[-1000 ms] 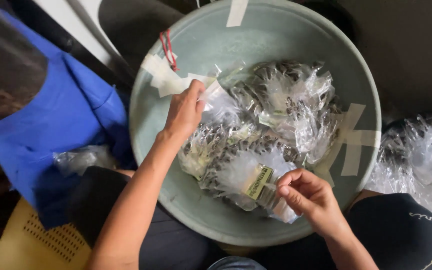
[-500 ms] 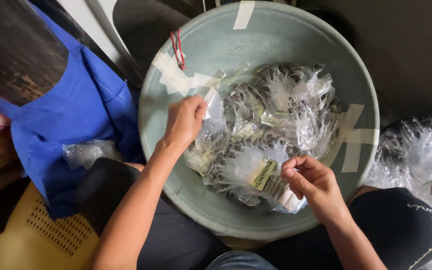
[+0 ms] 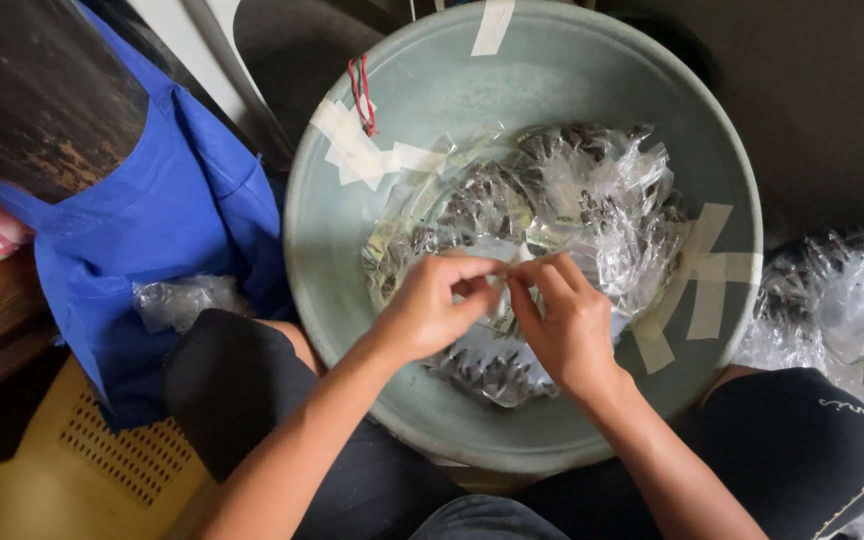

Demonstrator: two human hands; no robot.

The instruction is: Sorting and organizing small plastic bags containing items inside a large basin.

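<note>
I see my left hand (image 3: 432, 310) and right hand (image 3: 564, 325) pinching one packet (image 3: 505, 262) over the basin (image 3: 332, 240); likely light, slippery film; grip its top edge.

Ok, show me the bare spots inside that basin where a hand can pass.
The basin is bare along its far wall above the clear packets, and down its left wall below the tape strips. The middle and right are crowded with packets, and the left hand and right hand meet there.
</note>
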